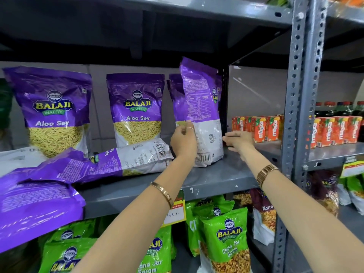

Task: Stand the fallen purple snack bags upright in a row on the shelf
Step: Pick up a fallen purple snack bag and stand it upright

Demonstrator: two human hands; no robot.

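Nearest, lower left of frame: two glossy purple plastic snack bags lie fallen (37, 205), (118, 164) on the grey metal shelf (216, 180); I'd expect them light, soft and slippery, with loose fill that shifts. Mid-frame, the left hand (183, 142) pinches the side edge of a back-facing purple bag (199, 107) standing slightly tilted, while the right hand (239, 140) sits flat-fingered beside its base, holding nothing. Best grip looks like both side seams low down, base squared first; two upright bags (53, 111), (136, 109) stand at the rear.
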